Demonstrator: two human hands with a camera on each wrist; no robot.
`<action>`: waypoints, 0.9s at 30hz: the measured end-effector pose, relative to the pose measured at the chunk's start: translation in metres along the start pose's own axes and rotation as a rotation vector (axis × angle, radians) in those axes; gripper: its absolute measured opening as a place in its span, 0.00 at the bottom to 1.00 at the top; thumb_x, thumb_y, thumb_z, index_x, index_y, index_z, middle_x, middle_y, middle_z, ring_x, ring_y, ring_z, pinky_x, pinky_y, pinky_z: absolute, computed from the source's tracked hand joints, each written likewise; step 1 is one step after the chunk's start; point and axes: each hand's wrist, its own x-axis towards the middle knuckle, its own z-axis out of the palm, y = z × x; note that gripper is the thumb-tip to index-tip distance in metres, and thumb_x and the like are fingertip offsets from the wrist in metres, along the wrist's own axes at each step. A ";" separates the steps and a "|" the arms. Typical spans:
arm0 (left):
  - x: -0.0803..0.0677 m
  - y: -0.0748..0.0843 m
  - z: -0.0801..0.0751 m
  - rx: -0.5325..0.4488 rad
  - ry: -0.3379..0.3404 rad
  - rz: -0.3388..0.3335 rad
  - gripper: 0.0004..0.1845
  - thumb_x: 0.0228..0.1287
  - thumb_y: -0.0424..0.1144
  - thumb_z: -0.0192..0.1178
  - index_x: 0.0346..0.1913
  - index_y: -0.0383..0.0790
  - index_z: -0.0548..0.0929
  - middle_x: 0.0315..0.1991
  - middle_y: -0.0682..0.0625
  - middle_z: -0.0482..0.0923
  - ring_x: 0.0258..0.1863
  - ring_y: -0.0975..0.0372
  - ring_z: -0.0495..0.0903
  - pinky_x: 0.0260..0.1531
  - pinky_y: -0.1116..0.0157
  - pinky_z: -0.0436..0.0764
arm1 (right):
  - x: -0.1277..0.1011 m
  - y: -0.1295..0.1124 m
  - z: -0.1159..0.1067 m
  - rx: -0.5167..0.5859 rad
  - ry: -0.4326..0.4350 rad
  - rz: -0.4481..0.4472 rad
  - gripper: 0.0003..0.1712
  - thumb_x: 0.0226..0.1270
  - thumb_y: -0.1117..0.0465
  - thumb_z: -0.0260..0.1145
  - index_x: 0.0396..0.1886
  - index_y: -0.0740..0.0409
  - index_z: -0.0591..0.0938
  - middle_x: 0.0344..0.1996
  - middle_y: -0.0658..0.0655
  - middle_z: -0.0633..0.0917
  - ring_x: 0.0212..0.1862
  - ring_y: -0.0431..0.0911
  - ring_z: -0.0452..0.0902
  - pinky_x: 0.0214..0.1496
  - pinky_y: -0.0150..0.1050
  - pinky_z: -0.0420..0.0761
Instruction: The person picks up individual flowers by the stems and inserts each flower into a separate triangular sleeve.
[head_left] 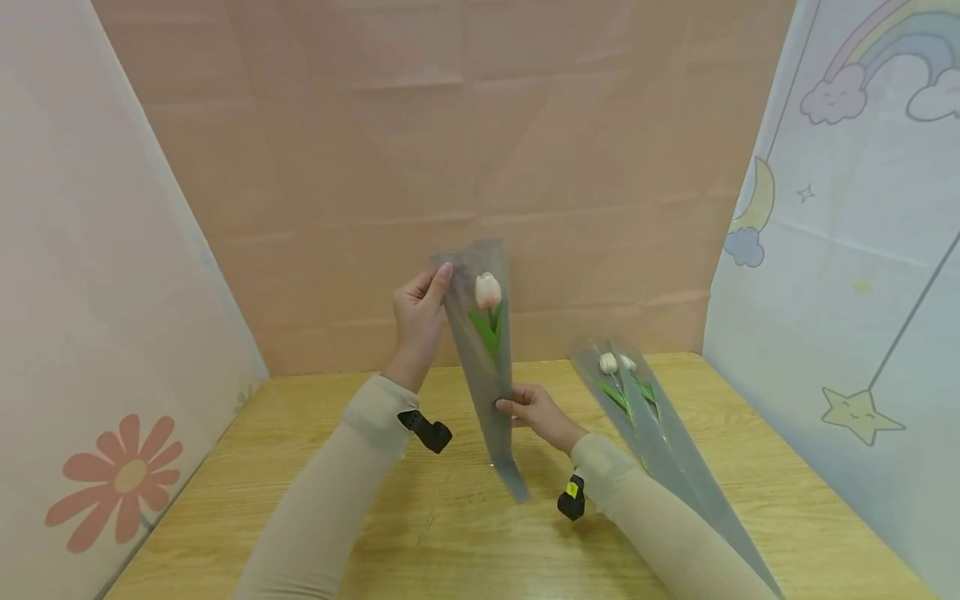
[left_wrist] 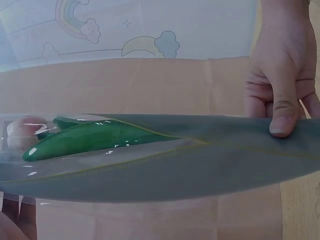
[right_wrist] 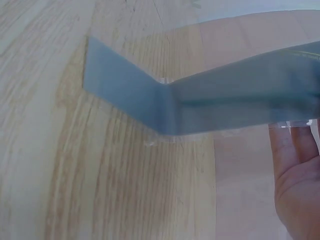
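Note:
A grey and clear flower sleeve (head_left: 483, 379) stands raised and slightly tilted above the table, holding one pale pink tulip (head_left: 488, 291) with green leaves (left_wrist: 95, 140). My left hand (head_left: 420, 321) pinches its upper left edge, thumb in front. Lower down, my right hand (head_left: 542, 417) grips the right edge between thumb and fingers. In the right wrist view the sleeve's narrow bottom end (right_wrist: 120, 82) bends at a crease, near the wooden surface. Whether that end touches the table I cannot tell.
On the right of the wooden table (head_left: 420, 533) lie wrapped white tulips (head_left: 609, 363) in grey sleeves (head_left: 686, 467), partly behind my right forearm. A peach cloth (head_left: 465, 125) hangs at the back. Patterned panels stand at the left (head_left: 112, 275) and right (head_left: 840, 275).

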 end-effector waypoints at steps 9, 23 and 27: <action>0.001 -0.001 -0.010 0.017 -0.023 -0.102 0.16 0.74 0.42 0.53 0.28 0.46 0.85 0.22 0.60 0.76 0.26 0.69 0.75 0.35 0.71 0.78 | -0.002 0.004 -0.005 -0.023 0.024 0.014 0.28 0.70 0.53 0.63 0.63 0.65 0.75 0.58 0.62 0.80 0.54 0.44 0.79 0.55 0.49 0.80; -0.049 -0.089 -0.092 0.692 -0.468 -0.638 0.16 0.76 0.41 0.46 0.54 0.37 0.81 0.49 0.39 0.82 0.49 0.48 0.81 0.51 0.53 0.78 | -0.002 -0.012 -0.026 -0.015 0.123 -0.007 0.33 0.70 0.54 0.63 0.70 0.61 0.67 0.57 0.62 0.81 0.50 0.41 0.81 0.54 0.47 0.81; -0.063 -0.103 -0.103 0.758 -0.519 -0.673 0.15 0.76 0.41 0.47 0.52 0.38 0.81 0.46 0.41 0.83 0.48 0.49 0.81 0.53 0.51 0.78 | -0.005 -0.029 -0.039 0.044 0.172 -0.005 0.34 0.73 0.55 0.59 0.73 0.59 0.60 0.53 0.54 0.80 0.47 0.38 0.81 0.49 0.42 0.82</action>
